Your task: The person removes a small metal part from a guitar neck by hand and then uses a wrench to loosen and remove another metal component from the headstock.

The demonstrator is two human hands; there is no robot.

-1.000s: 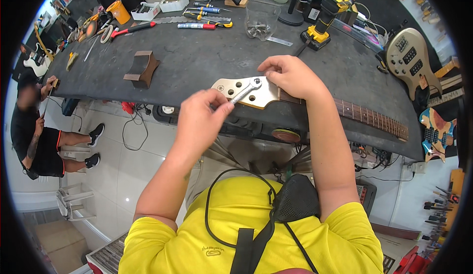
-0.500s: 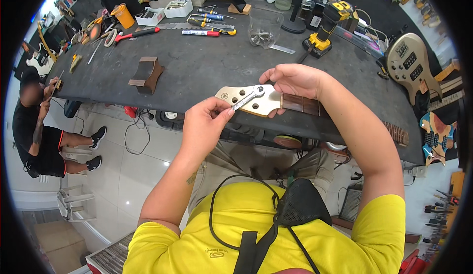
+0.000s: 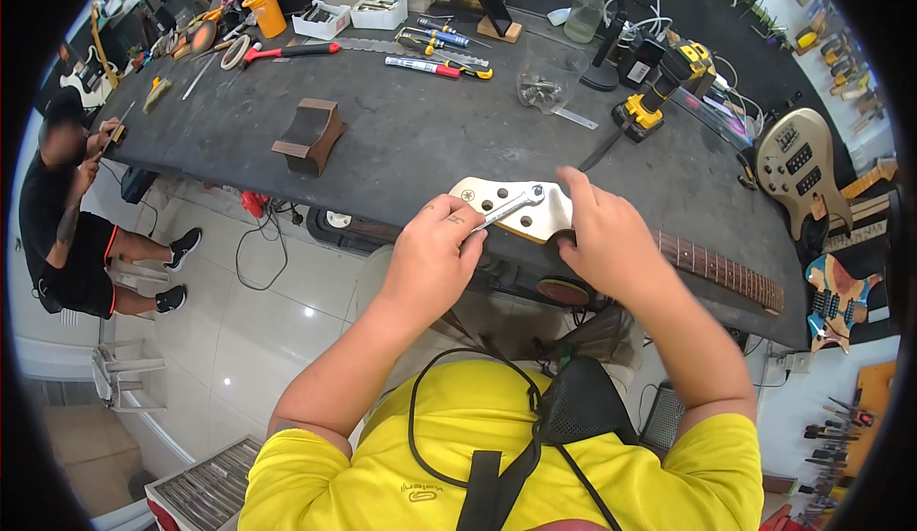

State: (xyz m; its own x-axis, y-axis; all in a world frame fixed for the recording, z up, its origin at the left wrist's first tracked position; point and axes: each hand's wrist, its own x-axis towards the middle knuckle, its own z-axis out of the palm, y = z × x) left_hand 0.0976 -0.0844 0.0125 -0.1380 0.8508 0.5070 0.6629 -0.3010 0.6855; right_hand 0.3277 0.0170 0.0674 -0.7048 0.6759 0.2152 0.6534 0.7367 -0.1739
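wrench (image 3: 506, 208) in left hand (image 3: 435, 262) fingers, on headstock (image 3: 521, 211)

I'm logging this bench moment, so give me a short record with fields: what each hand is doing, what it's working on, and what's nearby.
left hand: the left hand grips the handle of a silver wrench
right hand: the right hand presses on the guitar neck just behind the headstock
workpiece: cream headstock, lying flat at the near edge of the dark workbench
wrench head: on the headstock face
nearby: wooden neck rest, yellow cordless drill, red-handled tool
other person: seated at far left
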